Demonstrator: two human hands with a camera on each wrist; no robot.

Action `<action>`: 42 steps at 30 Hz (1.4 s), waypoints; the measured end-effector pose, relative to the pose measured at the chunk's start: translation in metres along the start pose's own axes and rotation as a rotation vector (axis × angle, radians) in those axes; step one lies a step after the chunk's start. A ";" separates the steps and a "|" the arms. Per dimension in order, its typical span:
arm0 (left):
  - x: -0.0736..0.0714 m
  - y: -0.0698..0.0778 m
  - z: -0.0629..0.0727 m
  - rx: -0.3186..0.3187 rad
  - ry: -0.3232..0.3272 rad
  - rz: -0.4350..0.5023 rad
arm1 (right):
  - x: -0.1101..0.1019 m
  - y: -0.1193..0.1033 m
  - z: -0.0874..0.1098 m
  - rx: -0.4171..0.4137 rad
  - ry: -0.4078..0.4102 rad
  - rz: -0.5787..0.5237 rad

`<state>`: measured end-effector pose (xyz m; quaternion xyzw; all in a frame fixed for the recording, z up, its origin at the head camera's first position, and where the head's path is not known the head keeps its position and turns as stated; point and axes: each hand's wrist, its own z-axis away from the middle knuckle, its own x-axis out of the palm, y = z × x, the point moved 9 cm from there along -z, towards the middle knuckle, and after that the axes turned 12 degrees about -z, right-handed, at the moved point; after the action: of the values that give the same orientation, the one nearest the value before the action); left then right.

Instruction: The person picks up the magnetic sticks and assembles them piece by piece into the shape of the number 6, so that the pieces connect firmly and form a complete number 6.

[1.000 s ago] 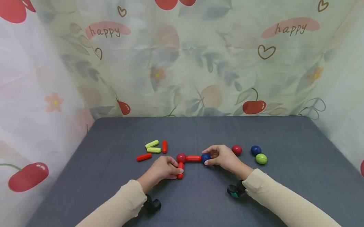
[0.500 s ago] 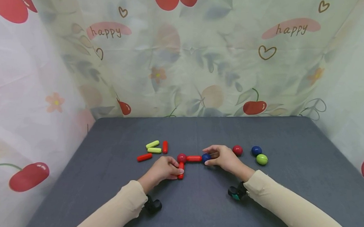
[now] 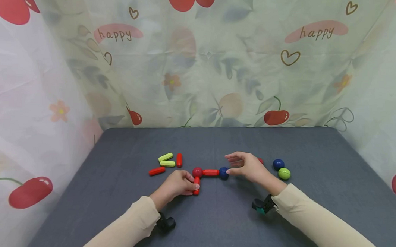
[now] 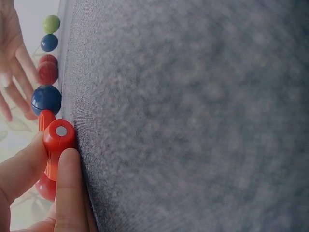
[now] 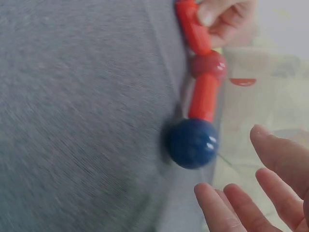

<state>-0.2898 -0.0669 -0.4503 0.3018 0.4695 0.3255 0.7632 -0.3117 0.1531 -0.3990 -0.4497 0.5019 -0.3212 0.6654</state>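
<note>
While a patterned cloth (image 3: 208,63) with cherries, leaves and the word "happy" hangs behind and at both sides, a dark grey table (image 3: 223,223) fills the lower part of the view. Two cream sleeves (image 3: 119,230) reach over it from the near edge. The right hand (image 3: 250,168) is spread, thumb well away from the fingers, holding nothing just beside the joined blue ball. The left hand (image 3: 177,184) pinches the near red stick between thumb and fingers. An L-shaped chain sits mid-table between the hands: the near red stick (image 3: 196,186) meets the joined red ball (image 3: 197,172) at the corner, then the second red stick (image 3: 210,173) runs right to the joined blue ball (image 3: 223,173). Black devices (image 3: 166,223) are strapped at both wrists. Right of the chain, a loose red ball (image 3: 260,160) is mostly hidden behind the right hand; farther right, a loose blue ball (image 3: 278,164) lies against a green ball (image 3: 284,173). Behind the left hand, two yellow-green sticks (image 3: 167,163) lie close together, with two loose red sticks (image 3: 157,171) near them.
</note>
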 end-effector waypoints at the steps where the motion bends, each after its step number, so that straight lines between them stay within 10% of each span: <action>1: 0.000 0.000 0.000 0.000 0.000 -0.001 | -0.003 -0.001 0.001 -0.001 0.006 0.001; 16: 0.000 0.000 0.000 0.001 -0.006 -0.013 | -0.056 -0.021 0.015 -0.136 0.176 0.028; 42: 0.000 -0.002 -0.001 0.008 -0.011 -0.003 | -0.013 0.029 0.018 -0.154 0.044 0.338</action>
<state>-0.2904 -0.0681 -0.4526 0.3058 0.4669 0.3210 0.7652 -0.2987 0.1808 -0.4193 -0.4016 0.6079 -0.1753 0.6621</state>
